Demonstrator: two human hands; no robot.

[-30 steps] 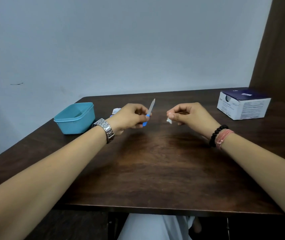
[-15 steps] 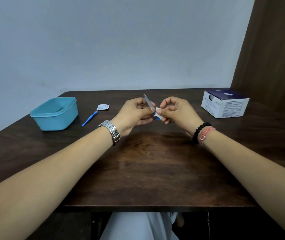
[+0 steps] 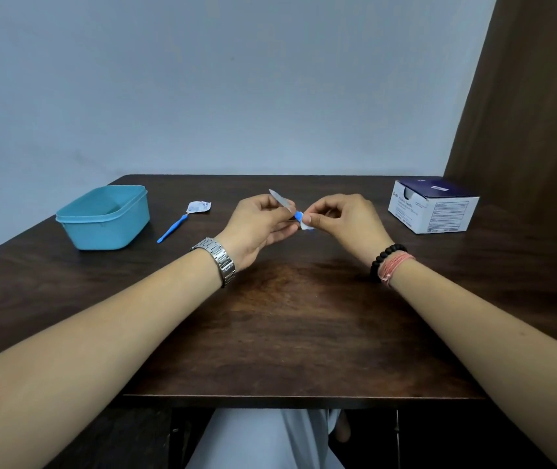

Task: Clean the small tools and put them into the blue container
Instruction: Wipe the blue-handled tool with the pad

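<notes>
Counter [image 3: 290,333] w/ blue container [image 3: 104,220] far left, white-and-navy box [image 3: 434,206] far right, same spots as 0.5 s ago. Left hand [image 3: 258,228] grip still pinched on small tool [image 3: 283,203], blade up-left; right hand [image 3: 344,220] pinches white wipe [image 3: 305,225], now on the blue handle end. Second blue tool [image 3: 172,229] and torn wrapper [image 3: 198,207] unmoved beside container.

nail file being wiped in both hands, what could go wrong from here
1. The left hand pinches the file near its middle while the right hand rubs a small wipe on the blue end; a hard rub could twist it out of that grip.
2. The container sits far left, so the file might drop on the way.
</notes>
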